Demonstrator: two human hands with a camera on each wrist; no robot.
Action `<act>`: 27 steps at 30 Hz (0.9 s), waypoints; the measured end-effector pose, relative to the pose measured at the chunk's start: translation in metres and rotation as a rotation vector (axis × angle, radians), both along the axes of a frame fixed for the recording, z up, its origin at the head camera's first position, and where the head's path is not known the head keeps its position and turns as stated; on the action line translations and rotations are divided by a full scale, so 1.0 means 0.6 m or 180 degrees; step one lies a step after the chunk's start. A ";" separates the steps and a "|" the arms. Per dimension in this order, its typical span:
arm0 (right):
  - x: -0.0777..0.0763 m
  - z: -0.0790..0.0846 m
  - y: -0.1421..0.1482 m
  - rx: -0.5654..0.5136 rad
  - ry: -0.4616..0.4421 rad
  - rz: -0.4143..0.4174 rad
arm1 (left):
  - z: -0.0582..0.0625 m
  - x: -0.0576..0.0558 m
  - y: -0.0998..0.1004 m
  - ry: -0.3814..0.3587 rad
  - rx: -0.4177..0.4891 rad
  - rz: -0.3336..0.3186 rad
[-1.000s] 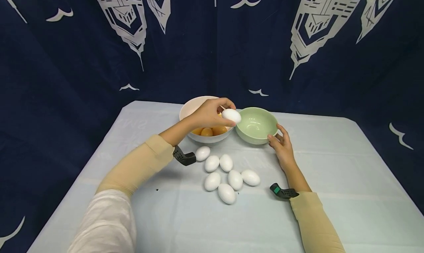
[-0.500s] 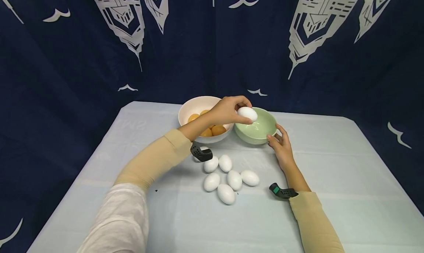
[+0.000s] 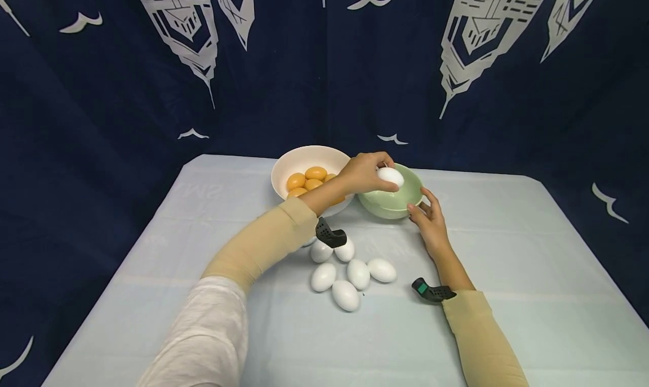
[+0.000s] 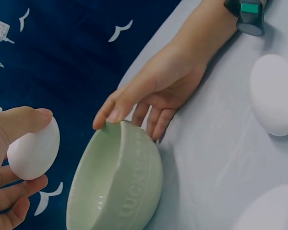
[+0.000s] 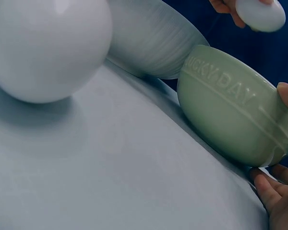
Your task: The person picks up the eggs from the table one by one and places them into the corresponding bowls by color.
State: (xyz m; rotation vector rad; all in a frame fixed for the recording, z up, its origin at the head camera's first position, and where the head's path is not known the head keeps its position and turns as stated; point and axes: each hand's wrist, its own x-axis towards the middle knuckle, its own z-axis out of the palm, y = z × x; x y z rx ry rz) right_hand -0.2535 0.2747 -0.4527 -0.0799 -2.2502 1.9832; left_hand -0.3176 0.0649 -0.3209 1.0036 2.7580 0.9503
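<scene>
My left hand pinches a white egg between thumb and fingers, above the green bowl. In the left wrist view the held egg shows, with the thumb on top and fingers below. Raised lettering runs along the outer wall of the bowl. With its thumb at the rim and fingers lower on the side, my right hand grips the bowl's right edge. Left of it stands a pale pink-white bowl holding several orange-brown eggs, partly covered by the left forearm.
Several white eggs lie loose on the pale tablecloth in front of the bowls. One is partly hidden behind the left wrist camera. A dark blue patterned curtain hangs behind the table.
My left hand has moved right with the white egg, from beside the pale bowl to over the green bowl. The right hand and both bowls have stayed in place.
</scene>
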 end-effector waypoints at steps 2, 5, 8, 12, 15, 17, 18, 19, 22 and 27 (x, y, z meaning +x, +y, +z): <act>0.000 0.001 0.000 -0.0003 0.0001 0.0000 | -0.005 -0.003 0.008 0.0030 -0.0065 0.0047; 0.000 0.002 0.000 -0.0016 -0.0008 -0.0001 | -0.013 -0.006 0.020 0.0016 -0.0090 0.0151; 0.000 0.002 0.000 -0.0058 -0.0031 0.0004 | -0.022 -0.009 0.032 0.0021 -0.0049 0.0285; 0.001 0.003 -0.001 -0.0155 -0.0043 0.0031 | -0.031 -0.010 0.050 0.0021 -0.0025 0.0471; 0.008 0.014 -0.005 -0.0176 -0.0071 0.0056 | -0.038 -0.013 0.065 -0.0062 -0.0034 0.0576; 0.007 0.014 -0.004 -0.0163 -0.0071 0.0051 | -0.043 -0.016 0.075 -0.0115 -0.0037 0.0648; 0.007 0.014 -0.004 -0.0146 -0.0072 0.0042 | -0.046 -0.018 0.081 -0.0130 -0.0045 0.0688; 0.008 0.014 -0.004 -0.0129 -0.0060 0.0035 | -0.048 -0.019 0.085 -0.0134 -0.0075 0.0729; 0.002 0.002 0.000 -0.0109 0.0011 0.0005 | -0.055 -0.021 0.097 -0.0127 -0.0147 0.0859; 0.000 -0.003 0.001 -0.0111 0.0070 0.0008 | -0.071 -0.019 0.109 -0.0105 -0.0330 0.0959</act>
